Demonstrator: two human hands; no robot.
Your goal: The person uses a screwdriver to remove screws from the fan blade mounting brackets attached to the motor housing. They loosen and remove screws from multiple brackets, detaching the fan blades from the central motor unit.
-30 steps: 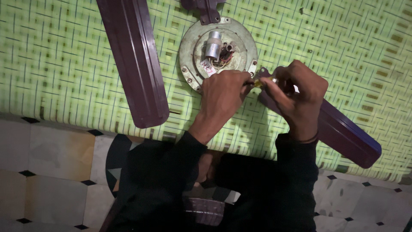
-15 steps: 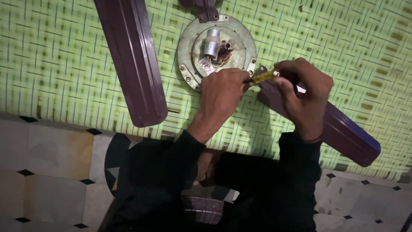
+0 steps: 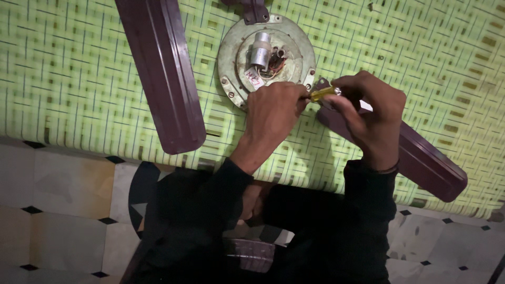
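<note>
Three dark maroon fan blades [image 3: 163, 73], one round grey motor housing [image 3: 231, 50] on a green woven mat [image 3: 68, 68]. Right hand [image 3: 371, 113] pinching a yellow-handled screwdriver [image 3: 323, 93] at housing's lower right edge. Left hand [image 3: 273, 113] curled, pressed beside its tip.

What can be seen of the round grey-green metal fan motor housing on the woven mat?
The round grey-green metal motor housing lies flat on the green woven mat, open side up. Its recessed middle holds a silver cylinder, reddish wiring and a small white label. Screws dot the rim. Dark maroon blades attach to it. The left hand rests at its lower right edge.
</note>
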